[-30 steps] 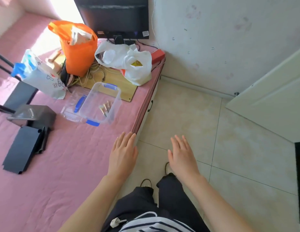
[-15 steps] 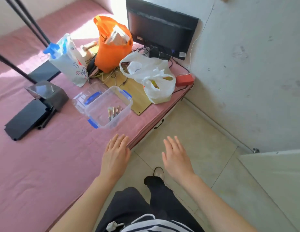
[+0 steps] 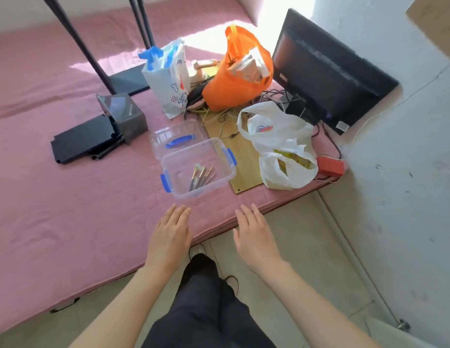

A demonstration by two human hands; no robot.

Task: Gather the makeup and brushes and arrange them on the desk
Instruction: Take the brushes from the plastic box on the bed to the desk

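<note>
Left hand (image 3: 168, 237) and right hand (image 3: 255, 238) flat, fingers straight, grasping nothing, over bed (image 3: 55, 222) edge. Brushes (image 3: 200, 178) lie inside clear box (image 3: 197, 168) on bed, just beyond fingertips. Lid (image 3: 177, 136) behind box.

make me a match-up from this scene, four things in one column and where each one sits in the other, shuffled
Things
1. brushes
2. orange bag
3. white plastic bag
4. monitor

Places
a. beside the small red box
b. at the far right, against the wall
c. lying inside the clear box
d. upright, with cartons poking out of the top

Pairs: 1-c, 2-d, 3-a, 4-b
</note>
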